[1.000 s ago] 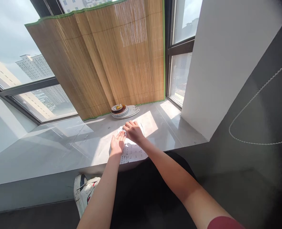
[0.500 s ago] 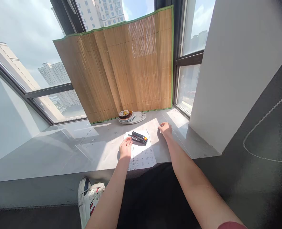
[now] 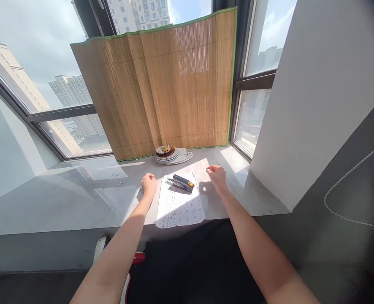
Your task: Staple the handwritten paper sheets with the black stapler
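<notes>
A handwritten sheet of paper (image 3: 180, 211) lies on the sill near its front edge. On its upper part rest a black stapler-like object (image 3: 183, 181) with an orange patch and slim dark pens (image 3: 174, 184) beside it. Left of the paper, my left hand (image 3: 149, 184) is curled into a loose fist, apart from the sheet, with nothing visible in it. To the right of the paper, my right hand (image 3: 216, 175) has thumb and fingers drawn together. Whether a small thing is between its fingertips I cannot make out.
Stacked plates (image 3: 167, 155) stand on a white oval platter (image 3: 185, 156) at the back of the sill (image 3: 111, 202). Behind them a bamboo mat (image 3: 168, 93) leans against the windows. A wall (image 3: 288, 109) bounds the right side; a shoe (image 3: 101, 247) shows below.
My left hand has left the pens and moved left off the paper, its fingers curling in. My right hand has stayed nearly in place. The view has shifted slightly.
</notes>
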The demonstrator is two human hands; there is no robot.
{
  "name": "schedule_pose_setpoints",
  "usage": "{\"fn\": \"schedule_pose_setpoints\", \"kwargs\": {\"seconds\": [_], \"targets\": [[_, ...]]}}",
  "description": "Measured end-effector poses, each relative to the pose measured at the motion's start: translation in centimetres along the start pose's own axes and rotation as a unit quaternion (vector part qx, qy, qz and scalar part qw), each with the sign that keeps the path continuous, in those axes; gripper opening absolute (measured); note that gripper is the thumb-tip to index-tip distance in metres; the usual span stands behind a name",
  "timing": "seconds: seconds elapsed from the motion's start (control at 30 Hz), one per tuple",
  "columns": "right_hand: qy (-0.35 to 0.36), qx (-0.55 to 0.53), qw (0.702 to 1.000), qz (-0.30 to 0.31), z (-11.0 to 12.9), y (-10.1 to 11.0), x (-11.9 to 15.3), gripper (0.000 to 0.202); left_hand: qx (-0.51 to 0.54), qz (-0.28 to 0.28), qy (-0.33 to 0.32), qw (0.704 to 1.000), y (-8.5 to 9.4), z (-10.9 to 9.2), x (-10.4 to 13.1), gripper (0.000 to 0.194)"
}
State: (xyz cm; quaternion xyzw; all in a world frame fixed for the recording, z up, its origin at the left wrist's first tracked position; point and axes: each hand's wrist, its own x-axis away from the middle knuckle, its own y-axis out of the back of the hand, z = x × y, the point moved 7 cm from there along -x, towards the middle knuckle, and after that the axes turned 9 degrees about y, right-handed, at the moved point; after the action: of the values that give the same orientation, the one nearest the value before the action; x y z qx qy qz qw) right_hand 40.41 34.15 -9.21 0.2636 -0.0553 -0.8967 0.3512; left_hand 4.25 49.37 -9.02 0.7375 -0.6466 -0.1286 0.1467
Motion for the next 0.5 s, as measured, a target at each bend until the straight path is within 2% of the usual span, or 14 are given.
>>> {"fn": "schedule_pose_setpoints", "kwargs": {"seconds": [0.1,0.27,0.37,0.5], "targets": [[0.014,-0.03,0.999,0.032,-0.1,-1.2,0.2,0.02,-0.067,-0.025,-0.03,0.997,1.7,-0.4,-2.2,0.013],[0.045,-0.003,0.997,0.064,0.6,-2.4,0.3,0.017,-0.124,0.003,-0.06,0.99,0.9,-0.1,-3.5,0.016],[0.08,0.024,0.994,0.072,1.9,-2.7,0.6,0.015,-0.14,0.008,-0.065,0.988,0.5,0.5,-2.7,0.011],[0.108,0.036,0.988,0.108,3.5,-3.6,1.3,0.013,-0.158,0.0,-0.085,0.984,0.9,1.6,0.4,0.02]]}}
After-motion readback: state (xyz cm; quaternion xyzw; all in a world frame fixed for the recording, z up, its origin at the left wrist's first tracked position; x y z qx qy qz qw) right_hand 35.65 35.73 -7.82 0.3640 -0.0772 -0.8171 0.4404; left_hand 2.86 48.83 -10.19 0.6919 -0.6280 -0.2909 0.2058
